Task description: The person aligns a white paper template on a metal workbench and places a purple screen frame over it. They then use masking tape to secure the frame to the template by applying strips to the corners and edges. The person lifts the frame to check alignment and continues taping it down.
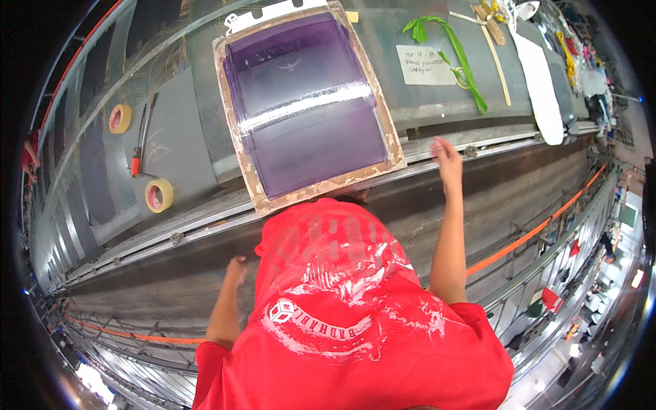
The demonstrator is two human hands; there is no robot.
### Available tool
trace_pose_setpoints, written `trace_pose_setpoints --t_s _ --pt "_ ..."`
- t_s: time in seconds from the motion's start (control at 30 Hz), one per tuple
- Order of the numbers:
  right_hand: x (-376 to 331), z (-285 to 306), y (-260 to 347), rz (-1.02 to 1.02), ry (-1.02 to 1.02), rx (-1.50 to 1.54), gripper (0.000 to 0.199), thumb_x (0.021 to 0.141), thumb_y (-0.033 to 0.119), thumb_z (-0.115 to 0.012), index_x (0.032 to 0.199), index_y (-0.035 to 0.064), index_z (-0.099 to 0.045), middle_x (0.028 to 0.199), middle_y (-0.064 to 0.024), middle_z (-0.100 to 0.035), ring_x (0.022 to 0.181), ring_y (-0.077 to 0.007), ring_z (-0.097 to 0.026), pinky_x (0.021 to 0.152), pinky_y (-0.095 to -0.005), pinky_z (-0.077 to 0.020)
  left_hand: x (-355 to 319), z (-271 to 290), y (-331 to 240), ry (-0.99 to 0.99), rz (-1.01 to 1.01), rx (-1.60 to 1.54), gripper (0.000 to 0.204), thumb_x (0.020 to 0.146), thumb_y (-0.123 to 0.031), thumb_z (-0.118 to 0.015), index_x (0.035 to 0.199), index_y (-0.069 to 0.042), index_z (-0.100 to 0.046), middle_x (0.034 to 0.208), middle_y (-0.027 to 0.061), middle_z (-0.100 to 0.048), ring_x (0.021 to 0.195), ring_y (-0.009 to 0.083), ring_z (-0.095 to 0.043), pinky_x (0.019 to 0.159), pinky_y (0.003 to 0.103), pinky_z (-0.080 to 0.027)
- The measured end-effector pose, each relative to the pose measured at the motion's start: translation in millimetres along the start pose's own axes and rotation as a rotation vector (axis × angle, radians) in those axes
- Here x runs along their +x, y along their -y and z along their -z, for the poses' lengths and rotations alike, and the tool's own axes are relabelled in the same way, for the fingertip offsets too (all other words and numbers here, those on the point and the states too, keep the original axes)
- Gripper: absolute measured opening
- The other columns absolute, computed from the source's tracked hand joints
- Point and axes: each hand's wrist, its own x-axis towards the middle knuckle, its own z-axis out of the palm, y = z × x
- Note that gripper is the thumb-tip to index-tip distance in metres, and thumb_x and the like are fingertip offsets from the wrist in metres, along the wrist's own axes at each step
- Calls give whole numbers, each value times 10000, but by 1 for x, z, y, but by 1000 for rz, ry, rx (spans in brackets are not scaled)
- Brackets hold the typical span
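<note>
- Your right hand (447, 160) rests open-fingered on the table rail (478, 145), holding nothing.
- Your left hand (236, 268) hangs loosely curled below the rail; its grip is unclear.
- The purple screen frame (307, 102) lies flat on the table, just beside your right hand.

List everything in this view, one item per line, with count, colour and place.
Printing screen: one, purple mesh in a tan frame, on the long table.
Tape rolls: two, yellow, left of the screen.
Screwdriver: one, orange handle, between the tape rolls.
Paper note: one, pale, right of the screen.
Green strap: one, beside the note.
White board: one, far right of the table.
Red shirt: one, white print, bottom centre.
Left hand: at the table's front edge.
Right hand: on the table's rail, by the screen's corner.
</note>
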Motion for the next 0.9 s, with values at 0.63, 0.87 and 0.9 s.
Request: trace_pose_setpoints --t_s 0.63,0.87,0.9 --pt "-67 -98 -26 -17 71 163 479 934 373 -669 1179 -38 -679 951 -66 -709 733 -100 -594 629 -243 -491 -47 12 -250 -361 -682 -848 404 1012 -293 -572 1227 48 -591 1082 79 -658 957 132 -579 861 281 -451" --pt "-61 -103 -35 239 -54 -169 385 1001 322 -570 991 -47 -681 873 -90 -654 864 -164 -595 814 -308 -471 -46 5 -251 -382 -635 -840 422 982 -297 -613 1226 47 -594 1106 94 -646 996 153 -574 892 299 -443" --pt "-60 -97 -39 290 -60 -205 368 1001 301 -563 1045 -43 -684 958 -131 -671 934 -188 -608 868 -319 -465 -37 1 -247 -350 -677 -889 414 978 -304 -619 1207 41 -602 1108 106 -644 1011 166 -575 908 310 -442"
